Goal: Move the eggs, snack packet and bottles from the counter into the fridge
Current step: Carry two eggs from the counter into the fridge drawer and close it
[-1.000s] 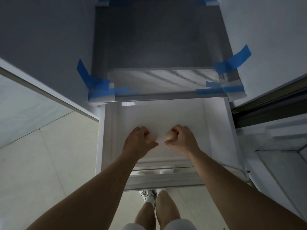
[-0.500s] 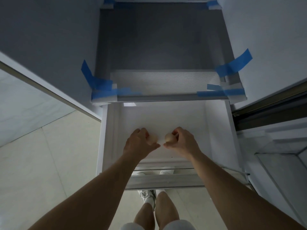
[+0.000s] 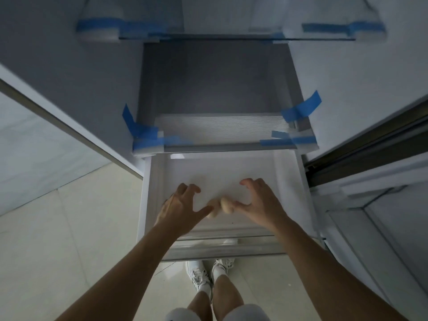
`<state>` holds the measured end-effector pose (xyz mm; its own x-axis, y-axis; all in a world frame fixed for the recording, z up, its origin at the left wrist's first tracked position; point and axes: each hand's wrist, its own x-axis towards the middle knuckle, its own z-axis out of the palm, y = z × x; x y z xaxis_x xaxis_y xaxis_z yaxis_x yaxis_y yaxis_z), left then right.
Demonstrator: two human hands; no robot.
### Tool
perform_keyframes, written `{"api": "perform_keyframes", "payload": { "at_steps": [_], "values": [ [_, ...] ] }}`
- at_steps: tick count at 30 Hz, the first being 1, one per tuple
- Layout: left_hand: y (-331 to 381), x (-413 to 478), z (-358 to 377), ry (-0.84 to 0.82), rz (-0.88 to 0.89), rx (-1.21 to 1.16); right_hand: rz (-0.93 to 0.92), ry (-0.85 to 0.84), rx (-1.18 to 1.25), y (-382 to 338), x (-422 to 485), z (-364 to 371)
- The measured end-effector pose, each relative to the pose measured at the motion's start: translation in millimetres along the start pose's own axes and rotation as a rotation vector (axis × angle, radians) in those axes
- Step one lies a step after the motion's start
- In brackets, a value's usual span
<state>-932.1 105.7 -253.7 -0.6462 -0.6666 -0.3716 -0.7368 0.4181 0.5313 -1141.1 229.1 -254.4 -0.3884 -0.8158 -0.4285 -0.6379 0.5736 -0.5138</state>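
Two pale eggs lie side by side on the floor of the white pulled-out fridge drawer [image 3: 287, 181]: the right egg [image 3: 226, 205] in plain sight, the left egg [image 3: 213, 208] partly behind my thumb. My left hand [image 3: 179, 206] hovers just left of them with fingers spread and holds nothing. My right hand [image 3: 260, 201] is just right of the eggs, fingers curled apart, its thumb tip close to the right egg. The snack packet and bottles are out of view.
A ribbed glass shelf [image 3: 222, 130] with blue tape [image 3: 143, 133] at its corners sits above the drawer's back. Another taped shelf [image 3: 231, 38] is higher up. The open fridge door [image 3: 46, 126] stands at left, and door shelves [image 3: 382, 205] at right. My feet [image 3: 208, 272] are below on the tiled floor.
Both hands were shut on an egg each inside the drawer. Now the fingers have spread and the two eggs lie loose on the drawer floor. The view has tilted upward.
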Motion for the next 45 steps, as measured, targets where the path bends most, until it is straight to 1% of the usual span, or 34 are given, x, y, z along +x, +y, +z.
{"api": "perform_keyframes", "payload": {
  "at_steps": [2,4,7,10,16,20,23,27,34,45],
  "values": [
    [0.7,-18.7,-4.9,0.062,0.129,0.05,-0.095,0.059,-0.105,-2.8,-14.3,-4.9],
    [2.6,-37.5,-9.1,0.134,0.256,0.153,-0.166,0.121,-0.175,-7.6,-29.9,-8.0],
    [3.4,-59.5,-11.7,0.168,0.345,0.233,-0.214,0.186,-0.212,-15.3,-53.2,-9.5],
    [3.5,-74.8,-11.9,0.167,0.341,0.272,-0.243,0.221,-0.221,-21.6,-76.3,-6.4],
    [1.3,-91.9,-12.1,0.145,0.304,0.344,-0.266,0.204,-0.305,-24.5,-110.5,2.6],
    [-2.1,-98.4,-9.1,0.11,0.314,0.387,-0.187,0.165,-0.397,-20.5,-125.2,11.0],
    [-5.0,-103.2,-5.5,0.07,0.314,0.45,-0.1,0.169,-0.488,-18.7,-130.6,14.9],
    [-8.8,-103.6,-1.3,0.087,0.297,0.521,-0.035,0.189,-0.551,-17.0,-133.0,19.7],
    [-11.0,-101.6,0.9,0.094,0.295,0.579,-0.075,0.178,-0.601,-13.5,-126.8,22.1],
    [-10.7,-99.2,1.1,0.089,0.303,0.582,-0.127,0.139,-0.654,-9.1,-119.7,21.4]
  ]
}}
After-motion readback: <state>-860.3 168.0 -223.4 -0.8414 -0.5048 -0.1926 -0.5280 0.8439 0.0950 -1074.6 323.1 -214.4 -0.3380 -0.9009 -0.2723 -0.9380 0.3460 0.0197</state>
